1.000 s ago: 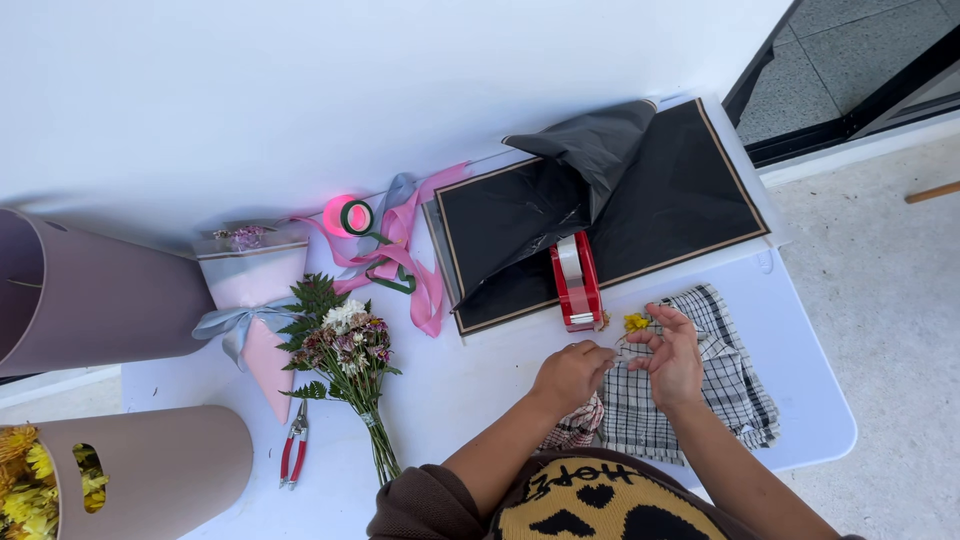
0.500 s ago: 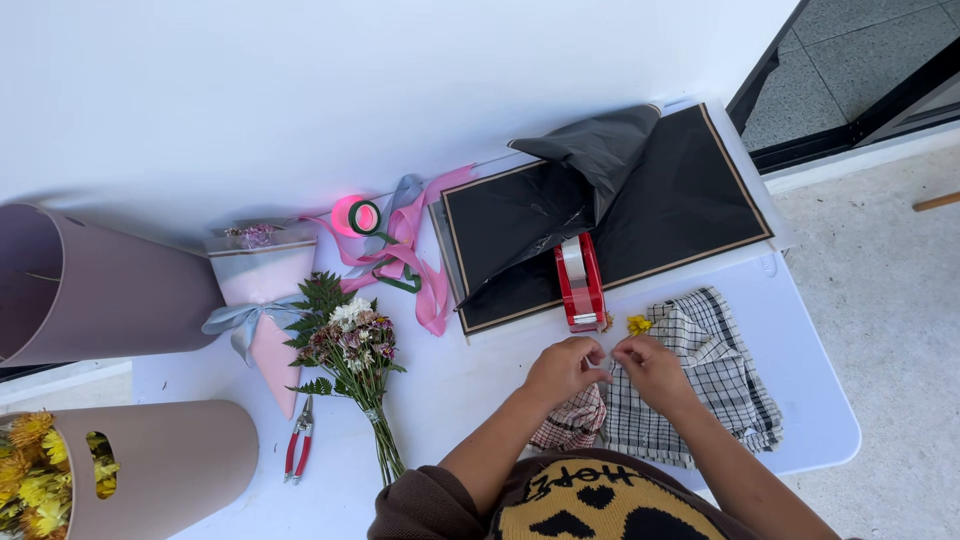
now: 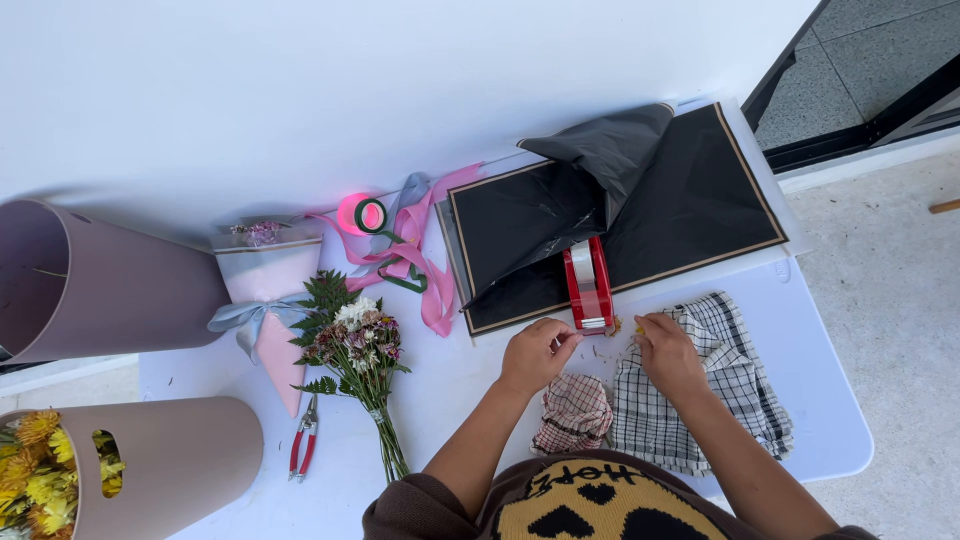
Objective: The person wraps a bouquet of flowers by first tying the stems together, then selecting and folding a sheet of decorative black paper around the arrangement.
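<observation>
Already we are pinching tape at the red dispenser point(image 3: 588, 285) mid-desk with both left hand point(image 3: 535, 352) and right hand point(image 3: 668, 350); the bouquet point(image 3: 355, 345) is lying unwrapped.

Florist's workspace, likely a flower shop. White bench point(image 3: 480, 400) carries a bouquet point(image 3: 355, 345), ribbons point(image 3: 415, 255), black wrap sheets point(image 3: 680, 215), pruners point(image 3: 303, 445). Flower tubs point(image 3: 170, 465) alongside, one with yellow blooms point(image 3: 35, 475).
</observation>
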